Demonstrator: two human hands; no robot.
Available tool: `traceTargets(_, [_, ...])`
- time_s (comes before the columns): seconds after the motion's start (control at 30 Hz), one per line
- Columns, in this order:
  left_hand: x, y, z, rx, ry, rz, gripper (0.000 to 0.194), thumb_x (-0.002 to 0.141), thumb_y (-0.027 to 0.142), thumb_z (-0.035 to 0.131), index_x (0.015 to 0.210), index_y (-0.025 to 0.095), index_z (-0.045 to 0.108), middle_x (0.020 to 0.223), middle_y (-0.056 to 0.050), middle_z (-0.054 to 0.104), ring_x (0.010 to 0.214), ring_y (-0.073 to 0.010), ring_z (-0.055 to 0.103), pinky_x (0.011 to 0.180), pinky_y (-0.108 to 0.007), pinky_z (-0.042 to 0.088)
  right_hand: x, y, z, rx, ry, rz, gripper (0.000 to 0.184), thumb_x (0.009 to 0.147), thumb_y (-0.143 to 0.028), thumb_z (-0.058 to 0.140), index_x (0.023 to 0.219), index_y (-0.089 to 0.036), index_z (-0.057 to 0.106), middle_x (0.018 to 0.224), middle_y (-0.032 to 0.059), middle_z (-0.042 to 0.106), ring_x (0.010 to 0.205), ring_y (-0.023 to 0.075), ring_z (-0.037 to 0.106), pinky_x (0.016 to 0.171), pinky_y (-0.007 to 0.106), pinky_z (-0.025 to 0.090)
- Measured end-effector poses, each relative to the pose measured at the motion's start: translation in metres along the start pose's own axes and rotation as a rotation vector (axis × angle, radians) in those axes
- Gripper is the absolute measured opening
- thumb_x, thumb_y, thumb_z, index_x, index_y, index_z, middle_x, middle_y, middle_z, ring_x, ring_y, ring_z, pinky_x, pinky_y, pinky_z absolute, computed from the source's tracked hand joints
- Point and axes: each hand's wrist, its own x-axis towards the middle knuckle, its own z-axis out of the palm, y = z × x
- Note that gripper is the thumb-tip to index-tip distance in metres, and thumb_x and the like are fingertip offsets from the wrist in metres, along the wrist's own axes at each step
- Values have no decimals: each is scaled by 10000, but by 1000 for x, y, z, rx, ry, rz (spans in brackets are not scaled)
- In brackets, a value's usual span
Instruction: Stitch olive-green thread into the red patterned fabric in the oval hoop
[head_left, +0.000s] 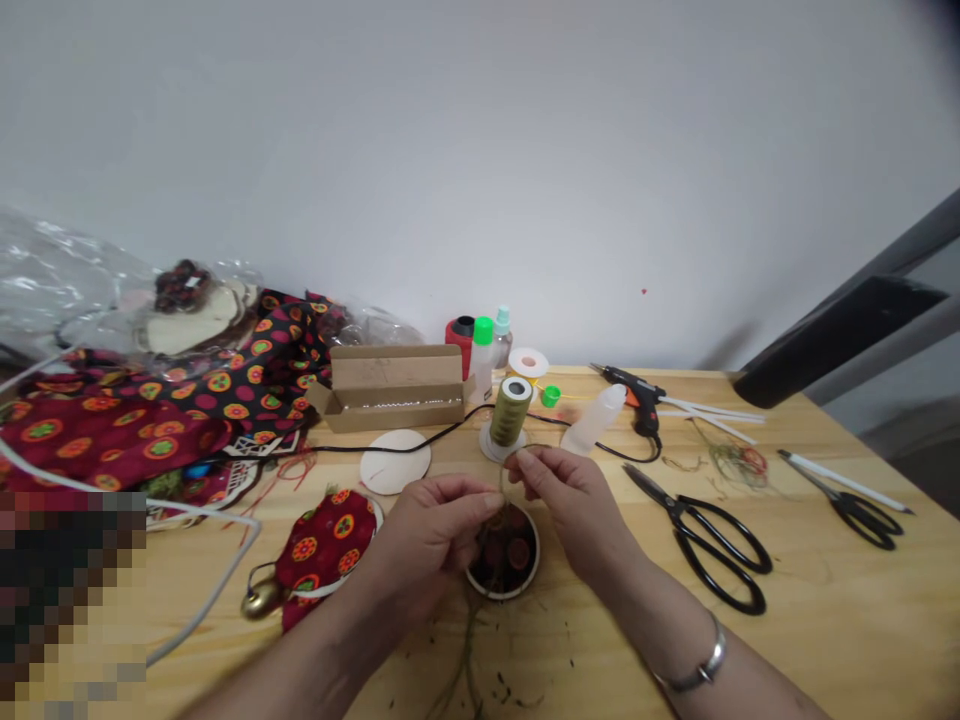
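My left hand (446,520) is closed, thumb and fingertips pinching a thin olive-green thread. Just right of it, my right hand (562,490) pinches the same sort of thread, fingertips close to the base of the thread spool (508,415). Beneath both hands lies a round white-rimmed piece (517,550) with dark patterned fabric inside, partly covered by my left fingers. Loose green thread strands (470,650) trail from it toward the table's front. Left of my left hand rests a red patterned fabric piece (330,540) with a brass bell (261,598).
Black-handled scissors (697,540) lie to the right, with smaller scissors (862,510) farther out. Behind stand a glue gun (634,390), a translucent bottle (592,425), a green-capped bottle (482,365) and a cardboard box (397,390). Patterned cloth (112,430) heaps at left; a white cable (202,610) crosses there.
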Motion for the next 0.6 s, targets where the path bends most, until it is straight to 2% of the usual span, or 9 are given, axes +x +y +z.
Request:
traceTargets(0.1, [2, 4, -1, -34, 58, 33, 128, 617, 228, 706, 623, 123, 634, 387, 101, 314, 355, -14, 200, 356, -170, 120, 0, 0, -1, -65, 18, -28, 208, 754, -314, 552, 690, -137, 642, 612, 1, 564, 567, 109, 454, 561, 239, 367])
traceTargets(0.2, [3, 7, -1, -40, 86, 49, 135, 618, 233, 704, 630, 119, 632, 392, 103, 309, 361, -15, 200, 356, -167, 127, -2, 1, 0, -121, -27, -50, 198, 724, -336, 592, 707, -141, 616, 596, -1, 554, 562, 120, 469, 545, 247, 385])
traceTargets(0.4, [2, 6, -1, -7, 117, 79, 146, 626, 248, 697, 612, 120, 631, 376, 101, 314, 355, -17, 206, 352, -166, 130, -11, 1, 2, -454, 9, -469, 109, 709, -235, 618, 774, -147, 612, 739, 40, 561, 720, 158, 499, 666, 290, 411])
traceTargets(0.6, [4, 6, 1, 9, 129, 89, 153, 620, 253, 700, 631, 116, 633, 381, 96, 337, 359, -18, 217, 359, -169, 132, -15, 2, 3, -703, 39, -664, 103, 725, -189, 570, 813, -157, 612, 778, 64, 570, 789, 205, 498, 711, 355, 398])
